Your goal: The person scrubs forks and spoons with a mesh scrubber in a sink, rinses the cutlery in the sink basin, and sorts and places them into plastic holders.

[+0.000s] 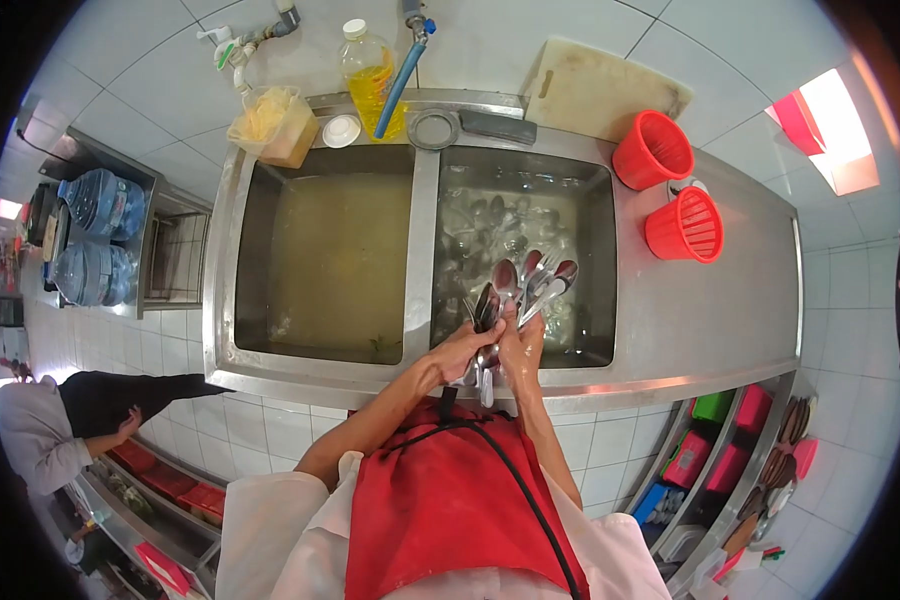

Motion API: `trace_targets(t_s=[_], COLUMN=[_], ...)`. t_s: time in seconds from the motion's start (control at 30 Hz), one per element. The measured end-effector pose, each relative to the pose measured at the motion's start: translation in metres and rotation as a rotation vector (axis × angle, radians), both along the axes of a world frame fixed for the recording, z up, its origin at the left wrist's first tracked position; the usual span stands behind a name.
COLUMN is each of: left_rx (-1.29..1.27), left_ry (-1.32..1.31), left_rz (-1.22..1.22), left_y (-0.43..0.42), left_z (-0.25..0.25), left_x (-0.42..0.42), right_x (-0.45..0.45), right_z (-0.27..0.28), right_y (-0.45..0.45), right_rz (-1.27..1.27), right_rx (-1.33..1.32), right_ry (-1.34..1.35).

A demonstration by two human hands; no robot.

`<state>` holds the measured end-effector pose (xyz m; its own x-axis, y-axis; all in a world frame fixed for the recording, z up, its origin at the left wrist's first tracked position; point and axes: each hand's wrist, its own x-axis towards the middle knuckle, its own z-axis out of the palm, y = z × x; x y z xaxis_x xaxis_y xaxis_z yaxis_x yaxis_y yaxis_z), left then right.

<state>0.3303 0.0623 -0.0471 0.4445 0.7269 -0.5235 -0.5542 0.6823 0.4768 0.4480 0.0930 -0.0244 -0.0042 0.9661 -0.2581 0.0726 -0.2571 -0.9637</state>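
Observation:
Both my hands hold a bunch of metal spoons and forks (506, 280) over the front of the right sink basin (595, 330). On the bunch's left side my left hand (463, 348) has its fingers closed round some of the handles. My right hand (520, 350) grips the cutlery from the right, close against the left one. The spoon bowls and fork tines point up and away from me, and some handles stick out below my hands. More cutlery (515, 215) lies in the water of the right basin. Cloudy yellowish water (340, 260) fills the left basin.
Two red plastic baskets (653, 150) stand right of the basins. Along the back edge are a bottle of yellow liquid (370, 85), a plastic tub (275, 125) and a cutting board (605, 90). A blue hose (405, 85) hangs there. Another person (45, 430) is at the far left.

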Motion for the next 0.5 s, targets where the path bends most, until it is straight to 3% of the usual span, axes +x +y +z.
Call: trace_targets(t_s=[0.03,0.07,0.13,0.17,0.2,0.23,0.27,0.33,0.4,0.47,0.5], left_rx=[0.043,0.086,0.049,0.041,0.033,0.205,0.206,0.087,0.08,0.108,0.178], left_ry=[0.052,0.105,0.111,0.124,0.135,0.193,0.194,0.103,0.093,0.226,0.144], left_rz=[-0.037,-0.07,-0.059,0.016,0.094,0.251,0.249,0.003,-0.023,-0.001,0.065], left_y=[0.001,0.003,0.004,0.005,0.006,0.004,0.002,-0.003,-0.005,-0.006,-0.005], left_z=[0.001,0.001,0.005,0.006,0.008,0.0,-0.009,-0.007,-0.002,0.003,-0.005], left_x=[-0.001,-0.002,-0.002,-0.001,0.002,0.011,0.008,-0.008,-0.012,-0.011,-0.008], right_x=[0.003,0.007,0.012,0.022,0.027,0.03,0.035,0.039,0.043,0.041,0.038], right_z=[-0.001,-0.004,0.002,0.009,0.004,-0.005,-0.013,-0.014,-0.006,-0.009,-0.007], right_y=[0.003,0.007,0.015,0.018,0.017,0.015,0.013,0.012,0.012,0.011,0.01], right_rz=[-0.008,-0.01,0.091,0.229,0.227,0.344,0.409,0.538,0.7,0.662,0.597], right_rx=[0.08,0.085,-0.134,-0.298,-0.295,-0.213,-0.198,-0.161,-0.346,-0.233,-0.215], right_ry=[-0.173,-0.172,0.051,0.089,0.09,-0.005,-0.036,-0.095,0.039,0.038,0.025])
